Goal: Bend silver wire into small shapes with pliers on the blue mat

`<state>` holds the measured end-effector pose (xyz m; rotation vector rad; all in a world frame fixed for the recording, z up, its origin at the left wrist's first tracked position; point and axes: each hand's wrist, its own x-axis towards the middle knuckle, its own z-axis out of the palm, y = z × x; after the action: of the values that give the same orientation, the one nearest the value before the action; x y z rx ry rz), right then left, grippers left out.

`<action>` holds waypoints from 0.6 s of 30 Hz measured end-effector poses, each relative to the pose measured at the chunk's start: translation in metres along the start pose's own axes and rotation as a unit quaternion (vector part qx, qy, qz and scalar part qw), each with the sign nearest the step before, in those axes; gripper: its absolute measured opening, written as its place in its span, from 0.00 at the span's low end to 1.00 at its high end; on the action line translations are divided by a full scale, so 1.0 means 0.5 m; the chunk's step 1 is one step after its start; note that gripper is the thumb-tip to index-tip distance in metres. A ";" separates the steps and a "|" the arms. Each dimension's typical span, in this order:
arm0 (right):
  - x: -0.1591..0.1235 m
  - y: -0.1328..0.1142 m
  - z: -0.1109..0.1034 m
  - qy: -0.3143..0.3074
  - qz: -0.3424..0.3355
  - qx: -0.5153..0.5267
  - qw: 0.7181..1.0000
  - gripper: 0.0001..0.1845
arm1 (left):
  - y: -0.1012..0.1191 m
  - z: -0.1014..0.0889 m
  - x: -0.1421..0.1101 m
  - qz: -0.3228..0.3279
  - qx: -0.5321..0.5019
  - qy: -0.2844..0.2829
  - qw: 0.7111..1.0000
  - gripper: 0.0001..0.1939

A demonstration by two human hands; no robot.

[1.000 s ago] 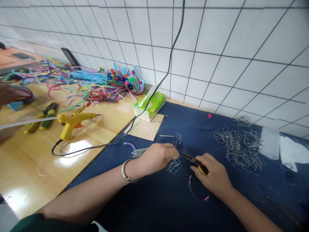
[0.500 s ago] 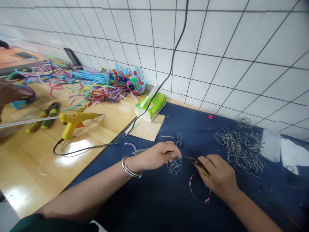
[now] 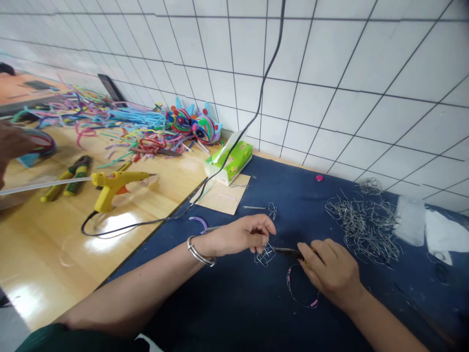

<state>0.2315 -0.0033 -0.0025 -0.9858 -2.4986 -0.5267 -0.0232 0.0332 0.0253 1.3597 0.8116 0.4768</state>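
My left hand (image 3: 245,234), with a silver bangle on the wrist, is closed in a pinch on a thin metal wire (image 3: 271,248). My right hand (image 3: 330,269) grips a pair of pliers (image 3: 287,252), whose dark jaws point left and meet the wire near my left fingertips. Below the left fingers lies a small heap of bent wire pieces (image 3: 264,259), partly covered by the hand. Another bent wire piece (image 3: 272,211) rests just beyond. Under the right hand is a thin wire ring with pink beads (image 3: 314,303), on the dark blue cloth (image 3: 234,313).
A large tangle of cut wires (image 3: 362,230) lies to the right, beside a clear plastic bag (image 3: 412,222). Tissues (image 3: 234,164) stand by the tiled wall. To the left are a yellow glue gun (image 3: 110,188), green-yellow pliers (image 3: 73,178), pipe cleaners (image 3: 135,117) and another person's hand (image 3: 9,146).
The pliers have turned and their tips have moved down and left to the wire at my left fingertips. My left fingers have shifted slightly; the rest looks the same.
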 end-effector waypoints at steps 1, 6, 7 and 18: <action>0.000 0.000 0.000 0.002 -0.001 0.001 1.000 0.14 | -0.001 0.002 0.001 -0.001 -0.002 0.003 1.000 0.09; -0.002 -0.002 0.001 0.006 -0.001 0.005 1.000 0.14 | -0.010 0.016 0.006 0.004 -0.059 0.037 0.998 0.09; -0.001 -0.002 0.000 0.007 -0.001 0.006 1.000 0.14 | -0.012 0.018 0.007 0.005 -0.079 0.042 0.996 0.09; 0.003 -0.002 -0.005 0.009 -0.017 -0.007 1.000 0.13 | -0.018 0.018 0.008 -0.033 -0.184 0.031 0.982 0.11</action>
<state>0.2304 -0.0044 0.0004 -0.9404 -2.5034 -0.5615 -0.0154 0.0286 0.0160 0.9771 0.7726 0.5885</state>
